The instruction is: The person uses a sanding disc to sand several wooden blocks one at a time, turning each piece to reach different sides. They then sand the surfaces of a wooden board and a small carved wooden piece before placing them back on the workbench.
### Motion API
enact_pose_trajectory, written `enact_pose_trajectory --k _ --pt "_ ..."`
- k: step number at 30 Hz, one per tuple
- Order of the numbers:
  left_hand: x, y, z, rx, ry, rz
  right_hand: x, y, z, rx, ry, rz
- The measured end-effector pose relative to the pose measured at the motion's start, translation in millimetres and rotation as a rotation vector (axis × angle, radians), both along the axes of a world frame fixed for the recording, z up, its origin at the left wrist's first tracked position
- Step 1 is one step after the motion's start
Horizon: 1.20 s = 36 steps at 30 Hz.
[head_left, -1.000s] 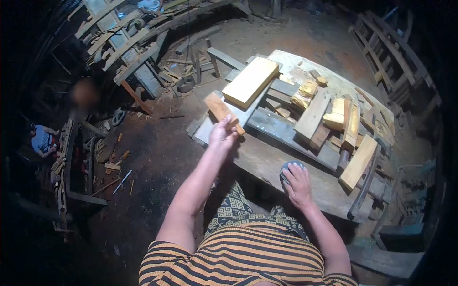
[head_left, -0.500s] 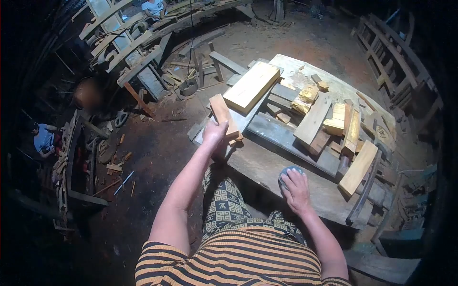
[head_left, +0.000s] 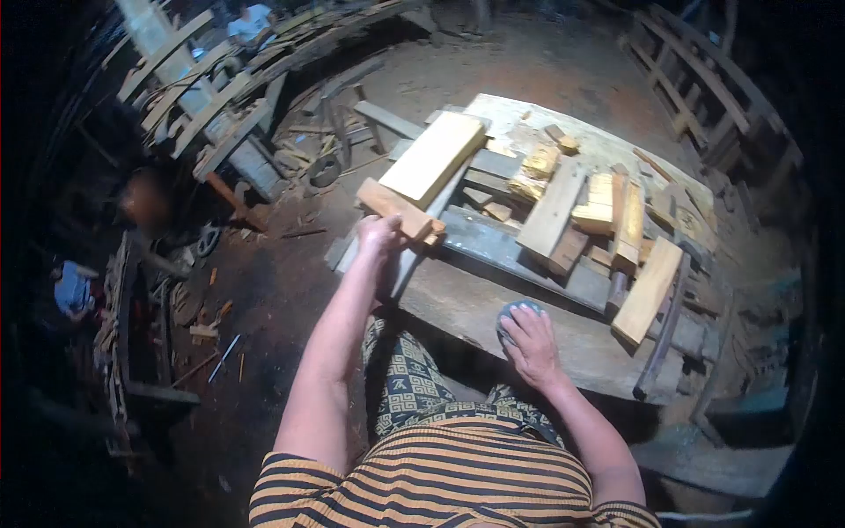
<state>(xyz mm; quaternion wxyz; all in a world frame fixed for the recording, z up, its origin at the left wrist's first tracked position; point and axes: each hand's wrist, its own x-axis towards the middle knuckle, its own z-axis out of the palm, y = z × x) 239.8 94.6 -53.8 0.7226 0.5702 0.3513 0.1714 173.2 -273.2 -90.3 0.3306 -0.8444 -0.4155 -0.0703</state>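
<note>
My left hand (head_left: 380,234) is closed on the near side of a flat reddish-brown wooden piece (head_left: 393,208), which lies across the near end of a large pale wood block (head_left: 433,160). A small orange-brown bit of wood (head_left: 435,232) shows at the piece's right end. My right hand (head_left: 533,345) rests over a round dark-grey object (head_left: 508,319) on the workbench (head_left: 466,304), its fingers wrapped on top. What the round object is cannot be made out. Farther right lie a grey-brown board (head_left: 553,209) and a light wood block (head_left: 648,290).
Yellow wood chunks (head_left: 534,172) and a dark curved bar (head_left: 666,330) lie on the bench. Wooden racks (head_left: 695,79) stand at the right. Timber lies at the upper left. One person (head_left: 252,25) is at the top left, another (head_left: 74,289) at the far left.
The reddish-brown piece in my left hand has turned to lie more crosswise against the pale block's end. The whole view has shifted slightly; my right hand stays on the round object.
</note>
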Motion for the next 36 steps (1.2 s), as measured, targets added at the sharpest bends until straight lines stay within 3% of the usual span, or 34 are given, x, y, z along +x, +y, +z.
enact_pose_trajectory --k 3,5,6,8,10,11,12,14,15,17,19,22,26,33,35,36 --pt "-8 12 3 0.08 0.118 -0.137 -1 -1 -1 -0.011 0.005 -0.01" --pt "-4 13 -12 0.693 0.161 0.027 0 -1 -2 -0.004 0.0 -0.025" --pt "-6 -2 -3 0.693 0.156 0.011 0 -1 -1 -0.008 -0.011 -0.026" --pt "-13 -55 39 1.191 -0.016 0.101 -1 -1 -1 -0.028 -0.022 -0.028" --pt "-8 -95 52 1.095 -0.092 -0.195 -5 -2 -3 -0.025 -0.008 -0.041" --pt "3 -110 38 0.865 -0.115 -0.339 -2 -1 -2 -0.013 -0.009 -0.034" --pt "7 -127 39 0.816 -0.029 -0.502 -2 -2 -2 -0.023 -0.001 -0.027" --pt "24 -163 17 0.899 -0.182 -0.532 3 -1 -6 0.01 -0.025 0.023" --pt "31 -176 17 0.771 -0.046 -0.591 1 -1 -1 0.005 -0.016 0.026" --pt "48 -193 -1 0.153 0.029 -0.596 -2 0 4 -0.029 0.006 0.011" --pt "53 -199 -1 -0.07 0.032 -0.679 -1 -1 -1 -0.025 -0.01 0.026" --pt "50 -216 2 -0.121 0.072 -0.494 1 2 -4 -0.017 0.011 0.022" --pt "74 -215 -28 -0.168 -0.004 -0.529 -1 1 -5 -0.017 0.016 -0.003" --pt "44 -198 34 -0.231 -0.229 -0.527 1 2 -6 -0.016 0.007 0.003" --pt "13 -174 39 -0.481 -0.356 -0.554 0 1 -3 -0.02 0.03 -0.003" --pt "-8 -160 47 -0.427 -0.425 -0.561 1 0 -3 -0.029 0.057 0.009"
